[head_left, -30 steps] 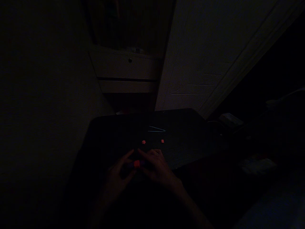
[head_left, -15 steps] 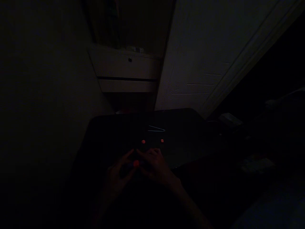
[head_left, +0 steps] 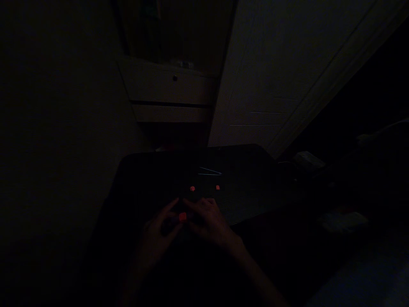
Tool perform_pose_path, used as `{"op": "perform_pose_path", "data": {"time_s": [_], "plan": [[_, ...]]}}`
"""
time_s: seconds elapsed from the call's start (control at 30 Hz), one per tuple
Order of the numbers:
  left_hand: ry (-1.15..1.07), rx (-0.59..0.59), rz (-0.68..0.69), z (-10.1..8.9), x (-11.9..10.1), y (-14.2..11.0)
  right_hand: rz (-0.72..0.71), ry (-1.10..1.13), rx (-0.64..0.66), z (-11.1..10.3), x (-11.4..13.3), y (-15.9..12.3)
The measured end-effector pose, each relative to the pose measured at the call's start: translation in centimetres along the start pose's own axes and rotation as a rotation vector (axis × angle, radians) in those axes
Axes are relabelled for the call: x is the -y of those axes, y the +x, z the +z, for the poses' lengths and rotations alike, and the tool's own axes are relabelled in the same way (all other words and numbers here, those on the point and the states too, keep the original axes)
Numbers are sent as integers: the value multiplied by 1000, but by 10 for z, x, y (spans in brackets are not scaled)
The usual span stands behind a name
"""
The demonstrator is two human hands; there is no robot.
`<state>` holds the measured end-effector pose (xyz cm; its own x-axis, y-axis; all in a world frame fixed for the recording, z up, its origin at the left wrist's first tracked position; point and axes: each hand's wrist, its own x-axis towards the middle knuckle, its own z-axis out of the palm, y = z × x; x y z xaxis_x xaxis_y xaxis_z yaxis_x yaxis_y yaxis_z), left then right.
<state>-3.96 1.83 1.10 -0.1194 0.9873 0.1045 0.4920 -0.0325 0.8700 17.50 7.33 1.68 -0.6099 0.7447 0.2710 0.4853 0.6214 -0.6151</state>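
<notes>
The scene is very dark. A small orange-red block-like piece [head_left: 182,217] glows between my two hands, just above the near part of the dark table [head_left: 249,170]. My left hand [head_left: 156,228] curves around its left side, thumb and fingers bent toward it. From the right, my right hand [head_left: 207,219] reaches in with thumb and index finger closed toward the same piece. Something dim and purplish borders it, too dark to name. Beyond my fingers lie a small orange-red star-like piece [head_left: 192,188] and a squarish orange-red piece [head_left: 217,187].
Two thin pale rods [head_left: 210,174] form a narrow V on the table, meeting at the right. Behind the table stand a cabinet with a drawer [head_left: 169,85] and a pale panel [head_left: 255,85]. At right are a pale box [head_left: 308,160] and a whitish object [head_left: 345,221].
The held orange-red piece has turned slightly and shows a squarer face. Both hands stay almost in place. The picture is a little darker and the view has shifted slightly.
</notes>
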Motion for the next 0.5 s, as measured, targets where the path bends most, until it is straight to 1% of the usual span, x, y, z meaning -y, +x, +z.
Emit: {"op": "perform_pose_path", "data": {"time_s": [0.17, 0.3, 0.5], "plan": [[-2, 1, 21, -2, -1, 0, -14, -7, -54, 1, 0, -3], [-20, 16, 23, -3, 0, 0, -35, -22, -51, -1, 3, -2], [-27, 22, 2, -3, 2, 0, -25, -25, -31, -3, 4, 1]]}}
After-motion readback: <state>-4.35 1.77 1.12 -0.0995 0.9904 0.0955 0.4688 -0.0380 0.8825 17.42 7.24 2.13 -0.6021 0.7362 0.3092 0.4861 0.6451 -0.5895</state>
